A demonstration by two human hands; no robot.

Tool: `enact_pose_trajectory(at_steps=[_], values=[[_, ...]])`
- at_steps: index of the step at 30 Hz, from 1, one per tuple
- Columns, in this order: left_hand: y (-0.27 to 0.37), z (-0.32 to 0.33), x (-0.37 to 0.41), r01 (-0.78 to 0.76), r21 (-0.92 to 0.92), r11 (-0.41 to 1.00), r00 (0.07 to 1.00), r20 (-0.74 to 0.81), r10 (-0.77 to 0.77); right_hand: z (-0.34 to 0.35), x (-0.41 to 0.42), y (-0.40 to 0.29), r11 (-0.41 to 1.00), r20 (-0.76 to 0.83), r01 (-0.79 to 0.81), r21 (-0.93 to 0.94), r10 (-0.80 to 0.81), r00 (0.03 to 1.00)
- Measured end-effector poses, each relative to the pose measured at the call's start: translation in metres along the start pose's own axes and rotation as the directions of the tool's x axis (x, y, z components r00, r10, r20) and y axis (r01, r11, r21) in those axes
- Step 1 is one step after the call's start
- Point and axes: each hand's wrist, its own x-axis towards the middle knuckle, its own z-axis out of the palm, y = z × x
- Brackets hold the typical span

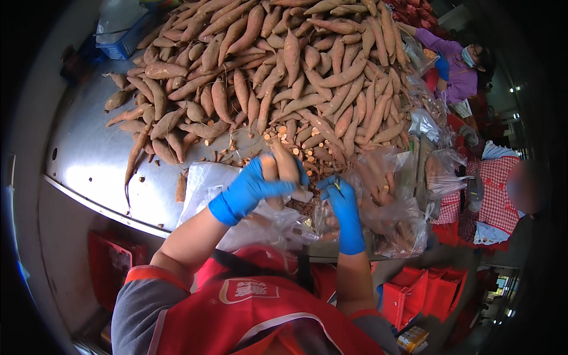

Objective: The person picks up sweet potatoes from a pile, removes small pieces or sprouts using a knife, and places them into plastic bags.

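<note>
My left hand [248, 188], in a blue glove, is closed around a bunch of sweet potatoes [285, 160], held above a clear plastic bag [202, 182]. To its right, my right hand [341, 199], also gloved in blue, grips a small tool [337, 183] with a yellow-green bit showing. Most of that tool is hidden by the fingers. Between and beyond both hands lie orange cut slices [309, 159] and brown trimmings [306, 206]. A large heap of sweet potatoes [266, 84] rises just past them on the metal table [88, 155].
Filled clear bags [399, 226] sit at the table's right edge. A blue basket [122, 44] stands at the far left. Red crates [404, 297] are on the floor at lower right, another red crate [111, 270] at lower left. Two people work along the right side.
</note>
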Motion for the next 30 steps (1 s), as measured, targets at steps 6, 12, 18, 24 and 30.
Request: enact_pose_trajectory(at_steps=[6, 12, 18, 24, 30], values=[[-0.029, -0.022, 0.013, -0.056, -0.615, 0.787, 0.994, -0.111, -0.016, 0.046, -0.016, -0.041, 0.518, -0.045, 0.009, 0.856, 0.057, 0.997], [-0.028, 0.003, 0.006, 0.076, -0.704, 0.706, 0.987, -0.048, -0.154, 0.064, -0.028, -0.068, 0.865, -0.039, 0.472, -0.170, -0.484, 0.874], [-0.050, -0.014, 0.003, 0.406, -0.695, 0.593, 0.909, 0.237, -0.344, 0.059, -0.035, -0.070, 0.601, 0.318, 0.713, -0.361, -0.640, 0.700], [-0.054, -0.013, -0.001, 0.295, -0.601, 0.743, 0.949, 0.090, -0.304, 0.061, -0.054, -0.069, 0.712, 0.455, 0.672, -0.206, -0.538, 0.709], [-0.021, -0.066, -0.006, -0.175, -0.727, 0.664, 0.981, -0.187, 0.053, -0.019, -0.039, -0.010, 0.995, -0.326, 0.091, 0.033, -0.075, 0.942]])
